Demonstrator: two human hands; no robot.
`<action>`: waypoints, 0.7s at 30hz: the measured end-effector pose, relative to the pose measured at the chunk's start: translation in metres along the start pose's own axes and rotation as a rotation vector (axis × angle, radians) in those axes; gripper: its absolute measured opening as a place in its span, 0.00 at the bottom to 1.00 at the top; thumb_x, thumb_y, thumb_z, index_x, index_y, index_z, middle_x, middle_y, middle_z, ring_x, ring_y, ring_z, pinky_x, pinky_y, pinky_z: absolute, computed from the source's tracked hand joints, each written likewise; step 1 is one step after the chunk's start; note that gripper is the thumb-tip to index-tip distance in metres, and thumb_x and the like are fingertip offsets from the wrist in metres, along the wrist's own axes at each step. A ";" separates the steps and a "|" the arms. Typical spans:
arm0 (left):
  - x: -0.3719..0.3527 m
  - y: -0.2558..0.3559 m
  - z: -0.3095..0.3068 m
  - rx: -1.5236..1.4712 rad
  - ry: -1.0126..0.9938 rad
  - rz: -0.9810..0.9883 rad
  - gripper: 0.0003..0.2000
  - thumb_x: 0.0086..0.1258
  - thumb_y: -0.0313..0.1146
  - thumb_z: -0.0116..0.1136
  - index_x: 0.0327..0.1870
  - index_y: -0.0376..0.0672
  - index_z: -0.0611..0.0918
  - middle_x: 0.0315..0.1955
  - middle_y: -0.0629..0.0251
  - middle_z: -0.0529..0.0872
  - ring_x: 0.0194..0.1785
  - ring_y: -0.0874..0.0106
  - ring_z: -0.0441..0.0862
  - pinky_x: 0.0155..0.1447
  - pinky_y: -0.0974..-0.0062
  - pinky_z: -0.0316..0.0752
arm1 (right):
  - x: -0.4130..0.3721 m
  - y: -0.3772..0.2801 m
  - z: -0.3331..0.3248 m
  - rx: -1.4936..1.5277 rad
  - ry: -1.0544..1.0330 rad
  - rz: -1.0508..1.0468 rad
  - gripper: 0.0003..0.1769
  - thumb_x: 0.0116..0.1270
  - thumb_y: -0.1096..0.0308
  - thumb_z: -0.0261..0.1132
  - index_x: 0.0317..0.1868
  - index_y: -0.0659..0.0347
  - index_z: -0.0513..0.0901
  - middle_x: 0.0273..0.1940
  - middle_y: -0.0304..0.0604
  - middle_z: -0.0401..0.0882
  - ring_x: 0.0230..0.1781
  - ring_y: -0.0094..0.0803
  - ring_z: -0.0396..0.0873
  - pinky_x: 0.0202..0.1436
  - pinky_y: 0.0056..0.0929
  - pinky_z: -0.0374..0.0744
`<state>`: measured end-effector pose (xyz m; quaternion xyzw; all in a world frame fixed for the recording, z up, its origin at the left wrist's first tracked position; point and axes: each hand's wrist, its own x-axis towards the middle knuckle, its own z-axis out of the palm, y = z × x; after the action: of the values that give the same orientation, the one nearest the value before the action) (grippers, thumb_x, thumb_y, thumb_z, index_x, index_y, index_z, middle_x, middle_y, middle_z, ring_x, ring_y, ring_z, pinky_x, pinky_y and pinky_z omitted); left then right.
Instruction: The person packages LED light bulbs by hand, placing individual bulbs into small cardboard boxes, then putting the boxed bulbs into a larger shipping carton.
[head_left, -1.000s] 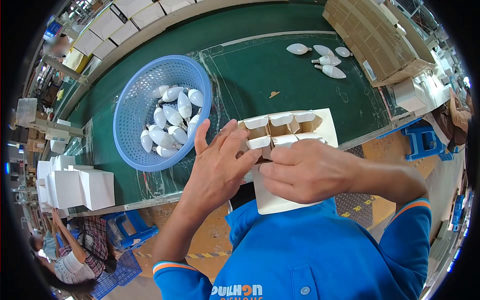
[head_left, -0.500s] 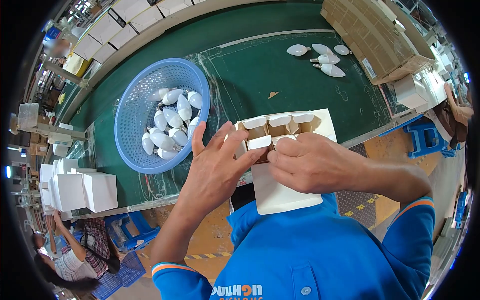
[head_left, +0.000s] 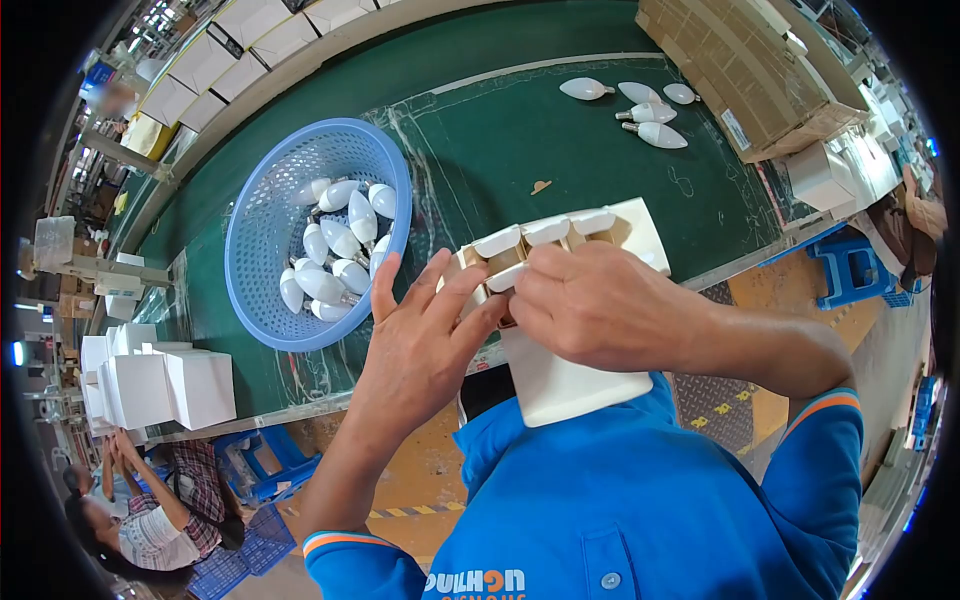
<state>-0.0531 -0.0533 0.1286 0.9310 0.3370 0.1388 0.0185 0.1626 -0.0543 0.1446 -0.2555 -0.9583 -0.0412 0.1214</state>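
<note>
A white carton with several small boxes standing inside it rests at the table's near edge, its long lid flap hanging toward my body. My left hand grips the carton's left side, thumb and index finger at a small box's white flap. My right hand is closed in a pinch on that front row of flaps, covering part of it. Along the back row, small boxes have their flaps raised. Whether bulbs are inside the boxes cannot be seen.
Left of the carton, a blue perforated basket holds several white candle bulbs. More bulbs lie at the back right beside a brown cardboard box. White boxes stand at the left, near a seated person.
My right hand has shifted left along the front flaps, closer to my left thumb. The carton has tilted slightly, its right end now higher in view.
</note>
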 end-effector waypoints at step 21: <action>-0.009 -0.004 0.023 -0.123 0.174 -0.046 0.12 0.52 0.33 0.69 0.38 0.51 0.81 0.52 0.68 0.78 0.63 0.61 0.73 0.68 0.49 0.47 | 0.006 0.018 -0.001 0.145 0.028 0.140 0.04 0.51 0.73 0.62 0.29 0.61 0.78 0.27 0.40 0.72 0.34 0.35 0.74 0.31 0.31 0.77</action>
<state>-0.0562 -0.0545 0.1040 0.9045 0.3495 0.2392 0.0493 0.1662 -0.0359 0.1472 -0.3117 -0.9368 0.0334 0.1556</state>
